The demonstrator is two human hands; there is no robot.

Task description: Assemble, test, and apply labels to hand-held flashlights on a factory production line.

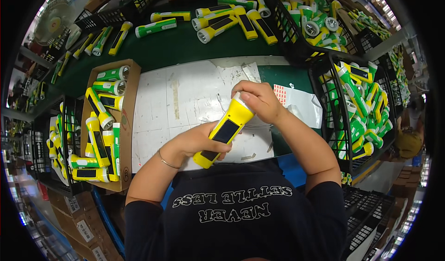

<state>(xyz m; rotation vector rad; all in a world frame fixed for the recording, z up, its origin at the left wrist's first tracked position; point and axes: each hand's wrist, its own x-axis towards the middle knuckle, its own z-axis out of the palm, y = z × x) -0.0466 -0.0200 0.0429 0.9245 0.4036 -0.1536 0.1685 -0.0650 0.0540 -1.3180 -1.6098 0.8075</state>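
A yellow flashlight [239, 112] with a dark solar panel on its side is held slantwise in front of my chest, its head up and to the right. My left hand [202, 139] wraps round the lower handle, the thumb lying across the panel. At the other end, the fingers of my right hand [258, 99] close over the white rim of the head. The lens is hidden under that hand. Below both hands lies a white work sheet [160, 108], scuffed and taped. A thin white cable [219, 100] shows just behind the flashlight.
On my left stands a cardboard box [131, 89] of green and yellow flashlights, beside a black crate [74, 117]. Black crates [331, 122] heaped with flashlights fill the right side. More flashlights [227, 22] lie across the green tabletop [162, 52]. A sheet of red stickers [280, 94] lies at right.
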